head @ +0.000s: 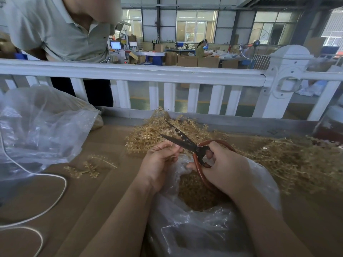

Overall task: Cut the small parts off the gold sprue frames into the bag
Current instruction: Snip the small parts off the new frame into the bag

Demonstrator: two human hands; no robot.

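Open bag (200, 216) sits nearest, mouth up under both hands so cut parts drop in. Left hand (159, 164) pinches a gold sprue frame (171, 156) over it; right hand (225, 170) grips the scissors (185, 143), blades parted. Uncut frames pile (269, 156) on table (104, 182) beyond.

— What stands behind the work surface?
— A white railing (167, 73) with upright bars and a thick post (285, 76). Beyond it is a grey and green floor (207, 104).
— And further away?
— A big hall with wide windows (196, 25) giving daylight, cardboard boxes (187, 61), blue benches (154, 54) and a lit screen (115, 45).
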